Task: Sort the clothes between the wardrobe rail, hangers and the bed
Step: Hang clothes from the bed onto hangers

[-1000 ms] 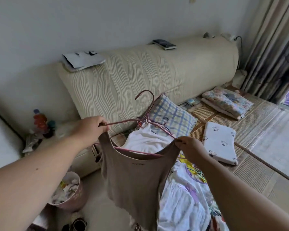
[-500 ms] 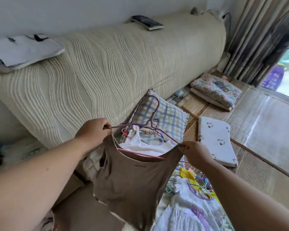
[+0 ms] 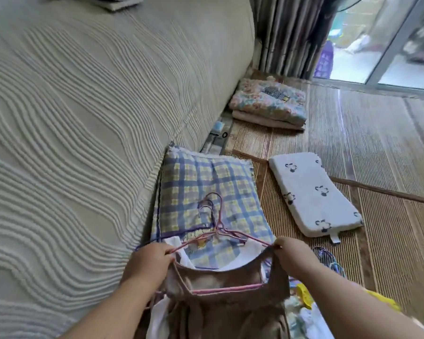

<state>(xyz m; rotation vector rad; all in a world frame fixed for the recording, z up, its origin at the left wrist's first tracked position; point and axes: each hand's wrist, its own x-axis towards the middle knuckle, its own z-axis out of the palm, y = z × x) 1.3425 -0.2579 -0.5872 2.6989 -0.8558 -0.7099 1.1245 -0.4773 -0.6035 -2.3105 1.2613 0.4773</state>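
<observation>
A brown sleeveless top (image 3: 228,311) hangs on a pink wire hanger (image 3: 227,234), low over the bed near the plaid pillow (image 3: 207,187). My left hand (image 3: 148,261) grips the top's left shoulder together with the hanger's left arm. My right hand (image 3: 293,256) pinches the right shoulder at the hanger's other end. A white garment (image 3: 179,249) lies under the brown top, and more wire hangers (image 3: 207,207) rest on the pillow behind the pink hook. Bright clothes (image 3: 304,311) lie at the lower right.
The cream ribbed headboard (image 3: 83,118) fills the left. On the woven mat (image 3: 377,148) lie a white panda-print pillow (image 3: 313,194) and a folded floral blanket (image 3: 267,104). Curtains (image 3: 289,33) and a glass door (image 3: 382,45) stand at the back right.
Both hands have lowered the brown top on its hanger toward the bed near the plaid pillow. The view has moved closer and turned right.
</observation>
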